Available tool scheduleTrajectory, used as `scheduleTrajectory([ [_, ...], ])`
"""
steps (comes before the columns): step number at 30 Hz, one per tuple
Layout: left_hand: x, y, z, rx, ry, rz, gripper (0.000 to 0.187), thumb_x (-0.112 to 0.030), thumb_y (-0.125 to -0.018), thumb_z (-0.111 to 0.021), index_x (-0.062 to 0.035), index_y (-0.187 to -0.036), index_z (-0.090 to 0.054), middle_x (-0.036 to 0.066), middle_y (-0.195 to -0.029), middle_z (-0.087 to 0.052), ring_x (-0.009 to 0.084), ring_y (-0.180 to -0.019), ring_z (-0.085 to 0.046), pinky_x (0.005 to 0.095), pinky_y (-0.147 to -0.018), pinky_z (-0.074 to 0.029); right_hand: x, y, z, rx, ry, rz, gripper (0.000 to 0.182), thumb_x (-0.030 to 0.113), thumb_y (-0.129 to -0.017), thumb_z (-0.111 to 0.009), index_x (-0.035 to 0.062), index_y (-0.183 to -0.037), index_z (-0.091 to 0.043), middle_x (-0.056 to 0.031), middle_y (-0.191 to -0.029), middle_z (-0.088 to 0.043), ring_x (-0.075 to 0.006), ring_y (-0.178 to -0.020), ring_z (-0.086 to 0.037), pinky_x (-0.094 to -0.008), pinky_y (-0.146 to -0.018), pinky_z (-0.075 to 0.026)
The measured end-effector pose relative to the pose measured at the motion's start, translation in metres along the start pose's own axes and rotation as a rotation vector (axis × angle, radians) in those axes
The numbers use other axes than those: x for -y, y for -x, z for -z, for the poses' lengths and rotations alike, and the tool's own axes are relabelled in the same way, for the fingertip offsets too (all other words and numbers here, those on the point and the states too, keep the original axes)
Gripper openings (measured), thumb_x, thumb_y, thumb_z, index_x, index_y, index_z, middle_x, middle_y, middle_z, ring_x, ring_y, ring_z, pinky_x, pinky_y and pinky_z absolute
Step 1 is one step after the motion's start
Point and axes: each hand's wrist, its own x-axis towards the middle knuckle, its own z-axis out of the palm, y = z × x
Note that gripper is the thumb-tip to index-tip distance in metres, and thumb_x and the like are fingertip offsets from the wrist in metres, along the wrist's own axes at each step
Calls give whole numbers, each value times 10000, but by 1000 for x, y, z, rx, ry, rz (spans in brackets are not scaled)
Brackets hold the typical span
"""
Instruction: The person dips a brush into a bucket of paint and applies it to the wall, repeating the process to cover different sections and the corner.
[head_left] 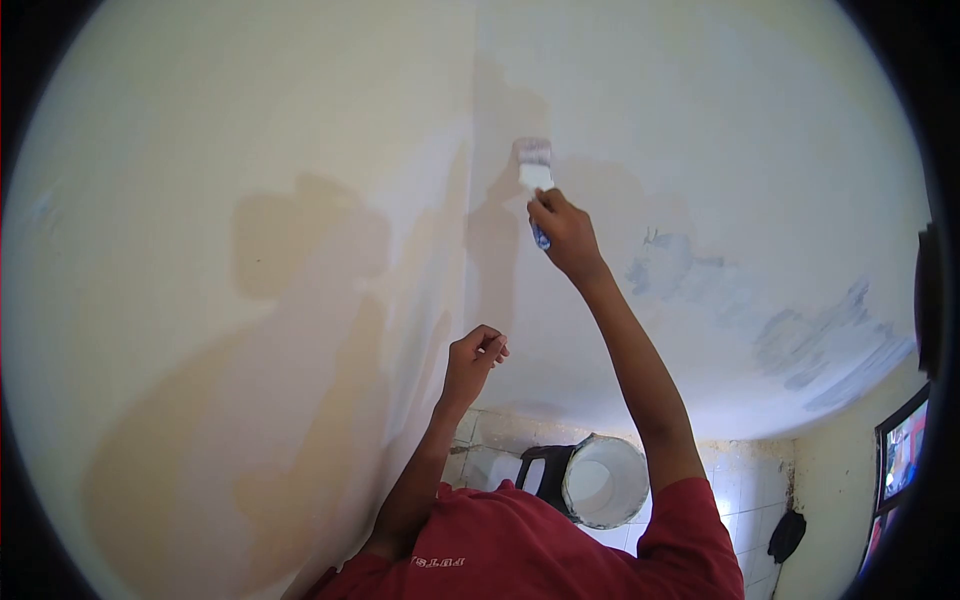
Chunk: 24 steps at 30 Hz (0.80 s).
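My right hand (568, 230) is closed around the handle of a paintbrush (536, 178). The brush points upward, its pale bristles at the white wall (620, 110), a little right of the room's corner. My left hand (477, 360) is lower, in front of the corner, with its fingers curled and pressed together; nothing shows in it. Grey-blue patches mark the wall to the right of my right forearm. Below my hands stands a white bucket (606, 482) with a paint-marked rim, next to a black stool (546, 470).
A cream wall (150, 200) with shadows on it fills the left side. White floor tiles (745, 495) lie below. A dark object (787, 536) is at the lower right, near a dark-framed window (903, 450). Another dark object (929, 300) is at the right edge.
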Motion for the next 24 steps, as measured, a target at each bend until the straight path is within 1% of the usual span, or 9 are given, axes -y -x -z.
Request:
scheduleTrajectory([
  [6,-1,1,0,-14,-13,-21,129,-133,-965,-606,-30,-897,-645,23,-755,-666,76,-677,-600,235,-607,-472,11,52,4,390,-35,-204,217,10,-792,-648,63,-992,-581,-136,-933,-590,-333,-786,-656,-434,-649,-544],
  [9,-2,0,-1,-14,-9,-21,129,-130,-965,-605,-31,-893,-644,22,-753,-664,76,-677,-599,234,-606,-470,10,50,9,409,-90,-266,207,9,-793,-639,56,-986,-580,-144,-915,-589,-352,-778,-646,-446,-656,-538],
  [10,-1,1,-1,-14,-4,-12,127,-129,-964,-605,-31,-892,-644,21,-753,-663,75,-676,-598,234,-606,-469,5,45,10,409,-87,-265,207,9,-793,-639,56,-986,-580,-144,-915,-589,-352,-778,-646,-446,-656,-538],
  [12,0,1,-1,-2,-1,-11,126,-128,-964,-606,-32,-892,-645,19,-751,-663,73,-676,-597,234,-606,-468,-10,26,11,190,-110,-109,195,14,-804,-627,54,-991,-589,-157,-911,-593,-371,-784,-638,-452,-653,-530],
  [14,1,0,0,11,1,-12,125,-128,-963,-607,-33,-892,-646,18,-750,-662,71,-676,-596,233,-605,-467,-19,-1,15,149,-49,-109,215,1,-794,-647,48,-1001,-612,-163,-972,-620,-360,-808,-661,-431,-658,-552],
  [16,2,-2,2,26,1,5,123,-130,-962,-610,-35,-892,-647,15,-748,-662,67,-675,-595,232,-605,-468,-18,-29,23,-140,-29,40,248,-17,-775,-674,31,-1013,-627,-165,-1039,-638,-343,-831,-684,-407,-667,-576],
  [17,3,-3,2,26,1,4,123,-130,-962,-610,-35,-892,-647,15,-748,-662,67,-675,-595,232,-605,-468,-15,-39,27,-193,-42,56,253,-34,-756,-693,8,-997,-628,-163,-1074,-644,-332,-835,-696,-391,-674,-591],
  [21,5,-4,2,22,3,21,121,-129,-962,-611,-36,-896,-649,15,-746,-662,67,-674,-596,231,-604,-467,-1,-51,18,-275,-71,65,245,-21,-776,-676,12,-1012,-617,-164,-1063,-642,-334,-843,-690,-394,-675,-584],
  [24,8,-5,2,16,-1,29,120,-130,-962,-611,-36,-898,-649,17,-748,-663,68,-674,-596,231,-604,-467,-5,-20,-22,-12,-62,16,243,21,-809,-642,38,-1038,-566,-159,-1015,-608,-349,-805,-662,-426,-656,-556],
])
